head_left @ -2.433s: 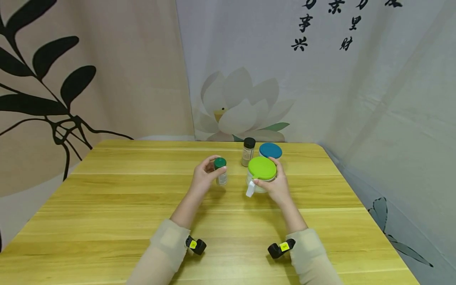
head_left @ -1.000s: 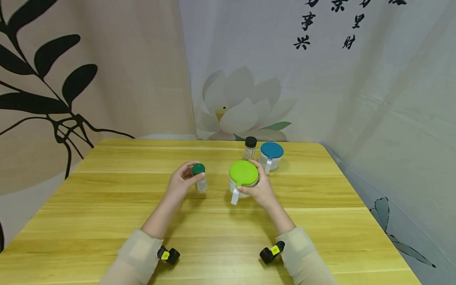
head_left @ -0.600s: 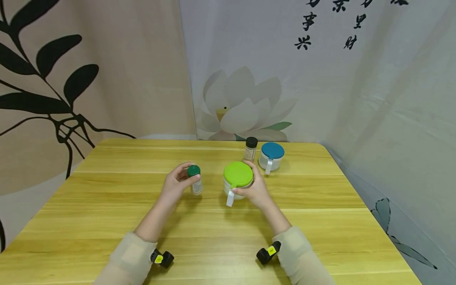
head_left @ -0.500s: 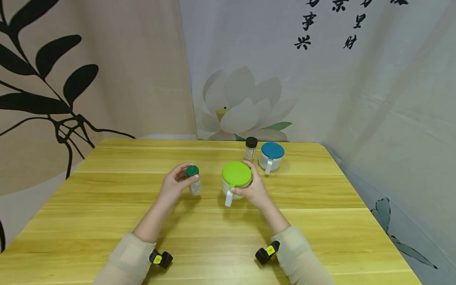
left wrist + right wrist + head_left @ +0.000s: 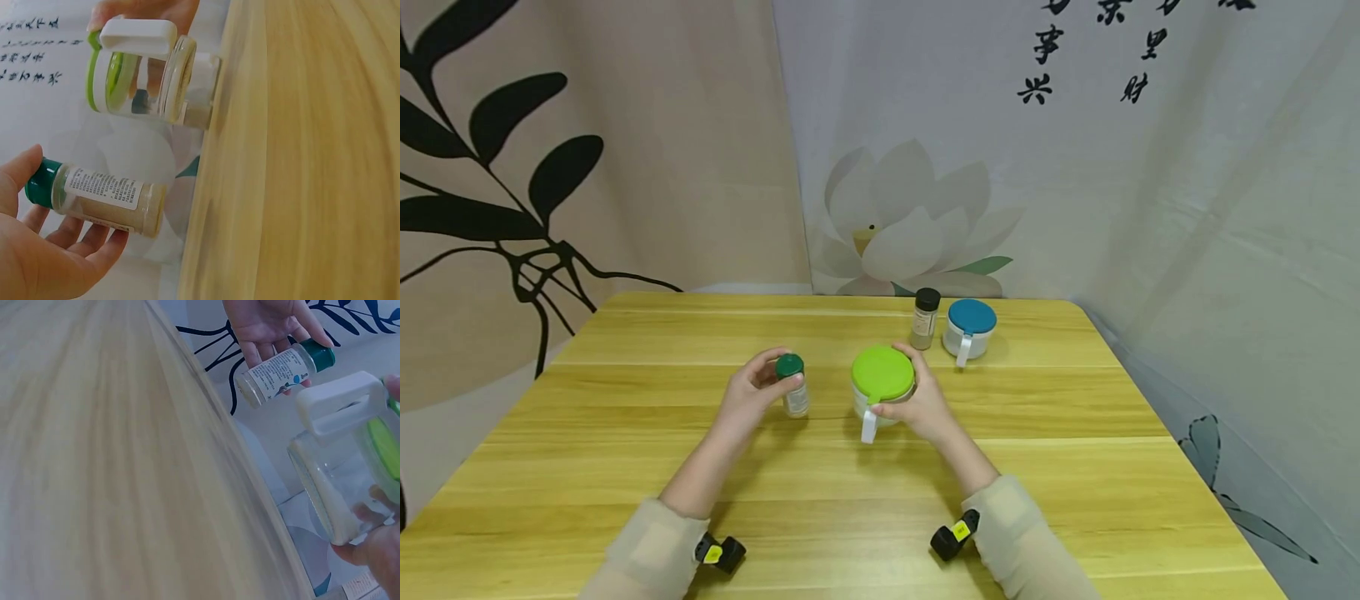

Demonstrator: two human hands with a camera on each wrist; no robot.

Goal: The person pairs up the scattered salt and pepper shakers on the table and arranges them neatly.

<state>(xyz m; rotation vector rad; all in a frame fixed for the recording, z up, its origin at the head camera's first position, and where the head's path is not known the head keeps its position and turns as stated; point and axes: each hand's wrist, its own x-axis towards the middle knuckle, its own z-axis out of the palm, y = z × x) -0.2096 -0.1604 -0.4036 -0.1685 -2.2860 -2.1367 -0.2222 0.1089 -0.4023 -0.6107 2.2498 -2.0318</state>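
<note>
My left hand (image 5: 751,393) grips a clear spice bottle (image 5: 797,402) with a dark green cap, thumb on one side and fingers behind. In the left wrist view the bottle (image 5: 106,192) shows a printed label and tan powder inside. To its right, my right hand (image 5: 922,406) holds a clear seasoning jar (image 5: 883,372) by its side and lid. That jar has a bright green lid and a white handle facing me; the right wrist view shows pale contents low in its glass (image 5: 328,487). Both containers are upright, close over the table, a small gap apart.
Behind my right hand, near the far edge of the wooden table (image 5: 820,508), stand a black-capped spice bottle (image 5: 923,325) and a similar jar with a blue lid (image 5: 972,317) and white handle. Printed curtains (image 5: 1075,192) hang beyond the table.
Both hands have moved left and slightly toward me, carrying the green-capped bottle and the green-lidded jar. The black-capped bottle and blue-lidded jar, partly covered before, now show fully and stay put.
</note>
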